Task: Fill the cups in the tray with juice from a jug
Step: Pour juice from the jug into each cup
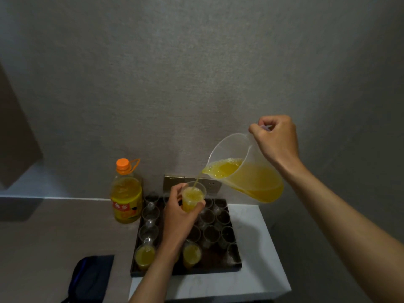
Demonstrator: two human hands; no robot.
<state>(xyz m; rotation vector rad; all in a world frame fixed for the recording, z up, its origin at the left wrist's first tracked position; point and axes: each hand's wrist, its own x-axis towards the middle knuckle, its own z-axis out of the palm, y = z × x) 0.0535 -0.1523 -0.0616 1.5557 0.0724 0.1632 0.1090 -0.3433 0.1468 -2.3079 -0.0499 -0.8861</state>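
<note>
Bottle [126,193] left of tray [237,256] of cups [223,217]

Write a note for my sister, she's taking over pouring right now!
Left hand holds a clear cup above the tray, about half full.
Right hand grips the tilted jug; juice is streaming into that cup.
Done: two filled cups in the tray's near row.
Left: finish this cup, set it back, fill the many empty cups.
Juice bottle stands left of the tray.
</note>
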